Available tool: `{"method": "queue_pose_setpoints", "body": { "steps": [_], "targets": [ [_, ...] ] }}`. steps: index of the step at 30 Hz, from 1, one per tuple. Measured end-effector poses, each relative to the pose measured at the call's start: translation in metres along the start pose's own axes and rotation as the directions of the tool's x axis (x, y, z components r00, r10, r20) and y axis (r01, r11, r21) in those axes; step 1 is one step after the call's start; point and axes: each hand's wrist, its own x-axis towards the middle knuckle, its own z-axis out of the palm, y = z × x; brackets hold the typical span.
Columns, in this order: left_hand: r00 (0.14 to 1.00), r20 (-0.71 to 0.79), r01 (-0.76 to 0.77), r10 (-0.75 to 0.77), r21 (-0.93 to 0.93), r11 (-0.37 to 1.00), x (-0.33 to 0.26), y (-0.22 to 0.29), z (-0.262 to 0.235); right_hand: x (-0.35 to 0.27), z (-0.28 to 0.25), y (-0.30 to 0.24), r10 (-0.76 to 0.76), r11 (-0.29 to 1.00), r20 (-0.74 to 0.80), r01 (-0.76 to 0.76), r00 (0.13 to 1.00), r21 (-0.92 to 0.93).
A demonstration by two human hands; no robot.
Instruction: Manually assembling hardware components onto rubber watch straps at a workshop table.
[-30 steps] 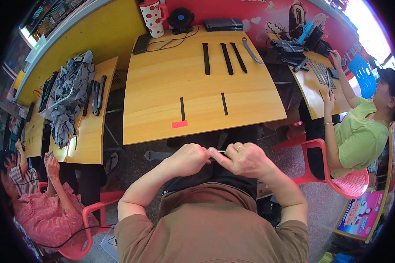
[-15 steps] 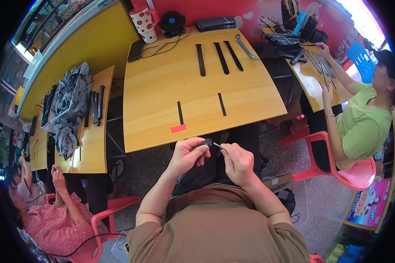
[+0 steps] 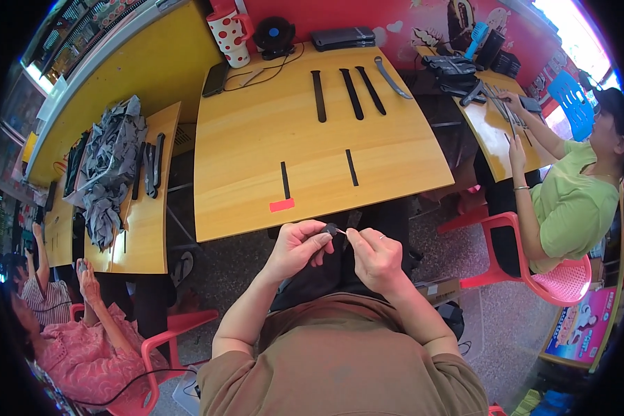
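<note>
Just past the front edge of the wooden table (image 3: 256, 194), my left hand (image 3: 299, 248) pinches a small dark rounded piece (image 3: 331, 228), too small to name. My right hand (image 3: 377, 259) is closed on a thin, light-coloured stick-like tool (image 3: 341, 231), its tip at the dark piece. Beyond my hands lie two short black strips (image 3: 286, 180), one touching a pinkish-red rectangle (image 3: 281, 205). Several longer straps are farther back: black ones such as this black strap (image 3: 351, 93), and a curved grey strap (image 3: 392, 78).
At the table's back stand a red-dotted tumbler (image 3: 227, 38), a small black fan (image 3: 274, 35) with a cable, a phone (image 3: 215, 79) and a dark stack (image 3: 342, 37). Co-workers sit left and right; a side table holds a heap of grey pieces (image 3: 111, 149).
My hands stay almost in place, the fingers shifting slightly around the dark piece and the tool. The co-worker at right has moved a hand over the grey strips.
</note>
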Motion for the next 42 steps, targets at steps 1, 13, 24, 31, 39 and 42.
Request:
{"method": "queue_pose_setpoints", "body": {
  "steps": [1,13,24,31,39,42],
  "targets": [
    [1.000,-0.002,0.000,0.000,-0.001,1.000,0.000,0.001,-0.001,0.001,-0.003,0.002,-0.001,1.000,0.001,0.001,1.000,0.001],
    [0.898,0.182,-0.392,0.400,0.744,0.541,0.003,-0.001,0.008,0.017,-0.005,0.013,0.018,0.995,0.229,-0.040,0.973,0.096],
    [0.936,0.329,0.185,-0.127,-0.151,0.971,0.018,-0.004,-0.020,0.023,0.010,-0.002,-0.133,0.972,0.058,0.142,0.989,-0.187],
    [0.996,0.070,-0.021,0.057,-0.433,0.901,0.015,0.000,0.000,0.037,0.008,-0.015,-0.276,0.884,-0.001,0.253,0.961,-0.393],
    [0.980,0.188,0.020,0.068,-0.434,0.901,0.011,0.005,-0.015,0.042,0.005,-0.018,-0.267,0.924,-0.018,0.251,0.963,-0.288],
    [0.961,0.274,0.055,0.041,-0.332,0.942,0.012,0.014,-0.022,0.050,-0.005,-0.012,-0.250,0.948,0.117,0.267,0.961,-0.171]
  ]
}}
